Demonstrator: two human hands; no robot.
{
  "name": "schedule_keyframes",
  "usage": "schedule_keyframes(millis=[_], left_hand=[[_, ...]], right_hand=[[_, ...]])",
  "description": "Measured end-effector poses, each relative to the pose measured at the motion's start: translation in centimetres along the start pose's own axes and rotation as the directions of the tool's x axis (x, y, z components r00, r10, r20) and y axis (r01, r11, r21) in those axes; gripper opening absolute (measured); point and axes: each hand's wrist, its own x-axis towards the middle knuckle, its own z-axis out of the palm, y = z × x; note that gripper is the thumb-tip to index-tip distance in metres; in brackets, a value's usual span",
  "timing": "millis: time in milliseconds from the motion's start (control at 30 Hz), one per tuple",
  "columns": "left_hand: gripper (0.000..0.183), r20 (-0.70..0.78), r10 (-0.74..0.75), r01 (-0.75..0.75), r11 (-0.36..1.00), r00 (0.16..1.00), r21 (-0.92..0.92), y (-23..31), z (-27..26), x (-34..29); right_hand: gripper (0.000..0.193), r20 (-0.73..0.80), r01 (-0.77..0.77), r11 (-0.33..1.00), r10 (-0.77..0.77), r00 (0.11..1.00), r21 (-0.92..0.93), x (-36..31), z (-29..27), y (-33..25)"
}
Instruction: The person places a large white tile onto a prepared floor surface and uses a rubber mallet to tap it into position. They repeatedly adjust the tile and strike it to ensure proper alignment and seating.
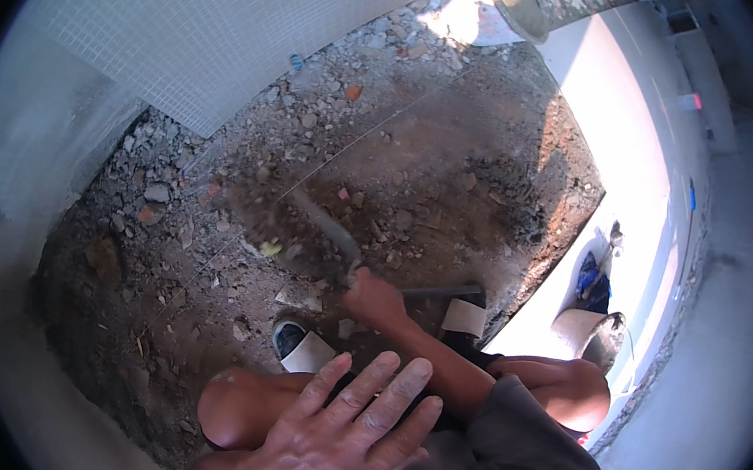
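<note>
My right hand (pixel 377 298) is closed around the near end of a grey, curved, blade-like tool (pixel 332 229). Its far end reaches down to the broken soil and is smeared by motion, so I cannot tell its exact kind. Close to my lap, my left hand (pixel 344 427) is raised with its dusty back showing, fingers spread and nothing held. Dug-up earth (pixel 410 166) mixed with stones lies ahead of my right hand. A dark bar or pipe (pixel 439 291) lies just right of that hand, beside my right shoe.
A white tiled wall (pixel 206 28) borders the rubble (pixel 159 191) at the left. A thin taut string (pixel 349 146) crosses above the soil. Right of the pit is a bright pale ledge (pixel 624 114), with a dark blue bundle (pixel 591 283) and a bucket-like container (pixel 604 341).
</note>
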Motion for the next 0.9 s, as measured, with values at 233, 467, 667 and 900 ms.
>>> schedule_keyframes(millis=[233,467,667,900], left_hand=[[0.056,0.094,-0.033,0.031,0.999,0.995,0.022,0.5,-0.7,0.0],[0.063,0.147,-0.002,-0.001,1.000,0.989,0.018,0.1,-0.3,2.0],[0.060,0.247,-0.184,0.115,0.956,0.951,0.269,-0.6,1.5,2.0],[0.054,0.222,-0.502,0.386,0.824,0.836,0.414,-3.8,4.7,1.7]], right_hand=[[0.040,-0.404,-0.215,0.974,0.225,0.887,0.070,3.4,-5.2,6.9],[0.035,-0.039,0.029,0.966,-0.040,0.998,-0.255,-0.8,-13.7,7.7],[0.046,-0.324,-0.329,0.855,0.204,0.924,-0.400,0.5,-31.3,21.4],[0.049,-0.488,-0.406,0.865,0.502,0.713,0.296,10.6,-25.2,26.1]])
